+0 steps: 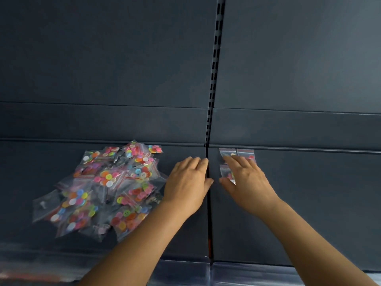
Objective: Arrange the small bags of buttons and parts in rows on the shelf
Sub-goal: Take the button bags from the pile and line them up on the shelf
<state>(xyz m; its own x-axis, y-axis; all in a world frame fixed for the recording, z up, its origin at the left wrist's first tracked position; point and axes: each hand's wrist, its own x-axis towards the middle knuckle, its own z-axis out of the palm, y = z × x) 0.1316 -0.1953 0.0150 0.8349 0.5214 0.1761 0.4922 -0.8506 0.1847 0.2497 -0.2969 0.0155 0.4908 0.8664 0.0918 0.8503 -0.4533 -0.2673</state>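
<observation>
So far I count three small bags laid out on the right shelf panel (309,203): two side by side at the back (237,152) and a third in front of them (225,172), partly under my right hand (245,180). That hand lies over them with fingers fairly straight, I judge to press and square them into a row; whether it pinches one I cannot tell. My left hand (188,182) rests flat on the left panel beside the centre seam (208,203), fingers together, holding nothing. The unsorted pile of bags (103,188) sits well left, kept apart as stock; too overlapped to count.
</observation>
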